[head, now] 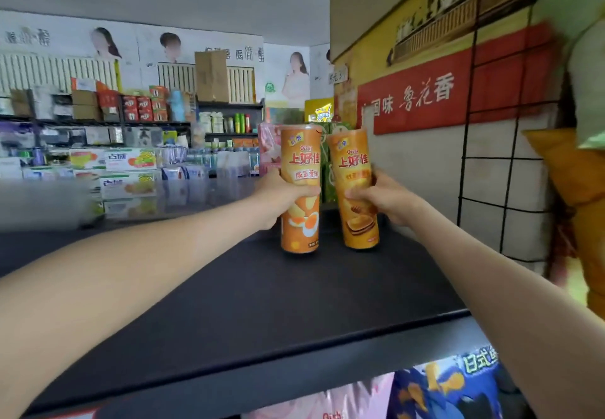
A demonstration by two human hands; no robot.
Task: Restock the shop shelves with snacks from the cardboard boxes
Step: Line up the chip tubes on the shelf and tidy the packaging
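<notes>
Wrapping glossy orange cylinders, left grip (pixel 282 194) clasps the egg-print can (pixel 300 156), right grip (pixel 383 199) the pancake-print can (pixel 352 160), on matte shelf (pixel 262 304).

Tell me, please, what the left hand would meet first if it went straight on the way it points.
Likely the green box standing behind the can that the left hand grips, though depth is unclear here.
</notes>
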